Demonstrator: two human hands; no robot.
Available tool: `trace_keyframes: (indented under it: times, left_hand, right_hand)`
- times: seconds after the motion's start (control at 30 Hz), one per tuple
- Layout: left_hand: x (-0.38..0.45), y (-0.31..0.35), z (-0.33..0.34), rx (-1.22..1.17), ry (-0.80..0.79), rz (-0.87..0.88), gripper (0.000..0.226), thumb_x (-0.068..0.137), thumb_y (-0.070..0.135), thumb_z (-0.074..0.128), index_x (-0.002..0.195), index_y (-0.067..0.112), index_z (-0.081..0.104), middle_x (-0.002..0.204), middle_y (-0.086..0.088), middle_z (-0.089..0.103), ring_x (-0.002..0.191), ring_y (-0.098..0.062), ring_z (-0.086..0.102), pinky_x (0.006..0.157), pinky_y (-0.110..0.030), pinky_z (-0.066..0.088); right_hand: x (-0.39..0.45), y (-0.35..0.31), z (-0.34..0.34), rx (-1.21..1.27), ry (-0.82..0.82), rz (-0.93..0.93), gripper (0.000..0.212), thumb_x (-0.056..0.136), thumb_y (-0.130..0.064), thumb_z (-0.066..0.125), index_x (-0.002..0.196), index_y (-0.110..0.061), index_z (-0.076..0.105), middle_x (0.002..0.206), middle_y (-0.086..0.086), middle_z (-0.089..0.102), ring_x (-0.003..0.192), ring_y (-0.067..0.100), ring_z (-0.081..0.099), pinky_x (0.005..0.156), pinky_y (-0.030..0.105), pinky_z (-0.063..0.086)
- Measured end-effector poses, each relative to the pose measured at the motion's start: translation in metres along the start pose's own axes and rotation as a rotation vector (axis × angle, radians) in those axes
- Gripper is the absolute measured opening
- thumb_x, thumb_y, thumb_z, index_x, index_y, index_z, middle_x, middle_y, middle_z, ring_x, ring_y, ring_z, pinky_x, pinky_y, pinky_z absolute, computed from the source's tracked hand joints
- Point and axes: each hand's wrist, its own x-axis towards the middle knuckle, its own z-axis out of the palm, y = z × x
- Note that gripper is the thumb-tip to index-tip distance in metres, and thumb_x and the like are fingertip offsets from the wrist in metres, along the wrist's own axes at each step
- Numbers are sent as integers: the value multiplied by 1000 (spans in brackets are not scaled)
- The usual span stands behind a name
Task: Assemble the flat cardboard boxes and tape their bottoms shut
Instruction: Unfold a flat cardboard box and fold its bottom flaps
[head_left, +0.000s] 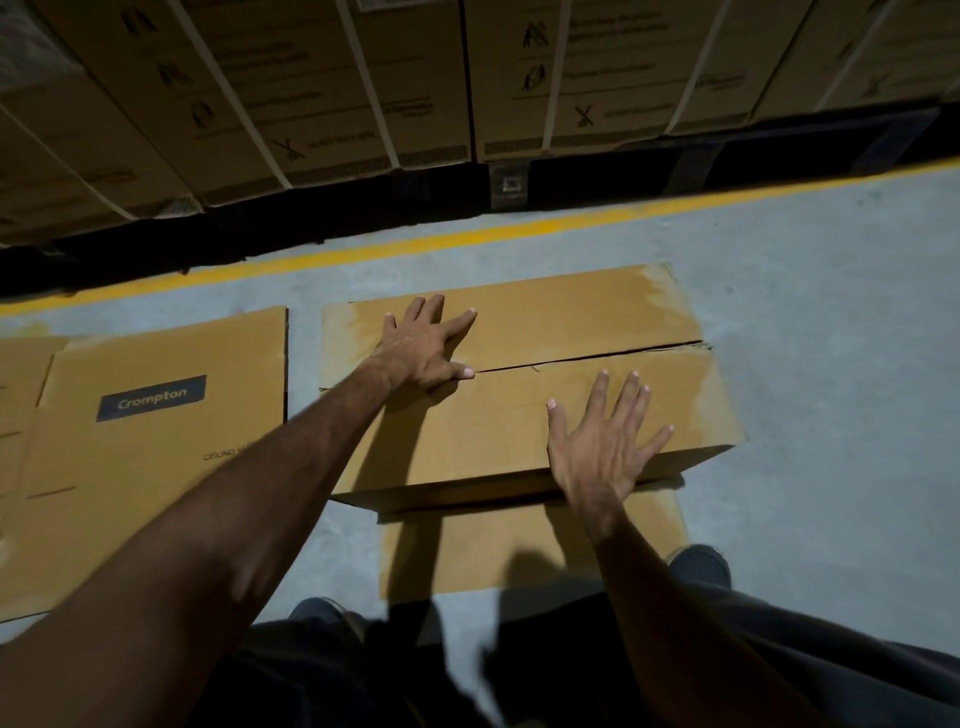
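Both hands flat on box (519, 415) flaps – left hand (423, 348), right hand (605, 447).

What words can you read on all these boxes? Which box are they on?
"Crompton": on the dark label of the flat box on the floor, left.
"CEILING": small print lower on that box; the arm hides the rest.
Stacked boxes at the back: symbols and lines of print, too blurred to read.
Box under both hands: no text shows.
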Motion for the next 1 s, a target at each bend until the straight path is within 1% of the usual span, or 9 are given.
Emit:
trace_keyframes:
  times: [0.13, 0.23, 0.3, 0.37, 0.47, 0.63, 0.83, 0.93, 1.0]
  left_hand:
    - [20, 1, -14, 20, -53, -3, 129, 68, 79, 77, 165, 42, 1, 173, -13, 0, 159, -33, 3, 121, -70, 15]
    - [36, 5, -21, 55, -112, -11, 144, 58, 78, 84, 165, 41, -4, 171, -14, 11, 156, -36, 15, 120, -67, 21]
    - [41, 6, -24, 79, -110, -5, 148, 53, 81, 84, 165, 40, -3, 162, -15, 27, 146, -37, 30, 116, -61, 30]
    - [40, 5, -26, 85, -101, 2, 150, 50, 84, 83, 165, 39, -3, 156, -15, 32, 139, -37, 36, 112, -57, 35]
    - [30, 2, -30, 81, -78, -13, 153, 45, 92, 77, 164, 40, -2, 149, -16, 37, 132, -35, 39, 107, -55, 39]
    - [-12, 5, -13, -18, 11, -143, 151, 39, 113, 45, 162, 39, -2, 142, -16, 41, 127, -35, 42, 101, -56, 43]
    - [-80, 48, 33, -259, 94, -601, 150, 45, 113, 36, 164, 33, -7, 150, -18, 36, 133, -41, 39, 100, -62, 39]
    - [-115, 66, 46, -348, 103, -794, 151, 46, 112, 36, 165, 30, -9, 149, -20, 36, 132, -41, 38, 98, -62, 38]
    - [-134, 71, 53, -388, 102, -884, 152, 45, 113, 33, 165, 30, -11, 146, -19, 37, 128, -40, 39, 96, -59, 39]
  right_hand:
    - [-23, 0, -6, 76, 82, 245, 109, 87, -92, 29, 168, -24, 1, 175, 18, -3, 161, 37, 4, 119, 77, 14]
    - [-42, 2, 0, 396, 48, 526, 138, 72, -90, 62, 166, -23, -13, 174, 19, -9, 161, 40, 5, 121, 72, 22]
    - [-44, -5, 4, 761, -32, 702, 145, 71, -78, 77, 165, -23, -19, 175, 20, 2, 157, 45, 20, 120, 64, 32]
    - [-42, -14, 6, 988, -142, 790, 142, 76, -70, 81, 165, -22, -19, 169, 23, 25, 147, 48, 39, 115, 57, 39]
    - [-34, -15, 9, 1015, -129, 720, 136, 81, -67, 79, 166, -23, -18, 166, 22, 34, 144, 46, 44, 115, 54, 38]
    - [5, -10, -8, 937, -111, 473, 130, 85, -53, 83, 167, -26, -14, 173, 13, 22, 152, 41, 35, 120, 54, 39]
    - [44, -17, -30, 821, -230, 224, 118, 83, -40, 88, 169, -26, 8, 170, 8, 33, 153, 34, 36, 120, 46, 39]
    - [44, -16, -36, 777, -342, 113, 116, 69, -53, 88, 164, -35, 23, 161, 3, 48, 144, 33, 50, 115, 51, 46]
    - [40, -15, -28, 757, -399, 72, 119, 60, -61, 87, 161, -40, 26, 158, 1, 52, 140, 32, 54, 112, 54, 49]
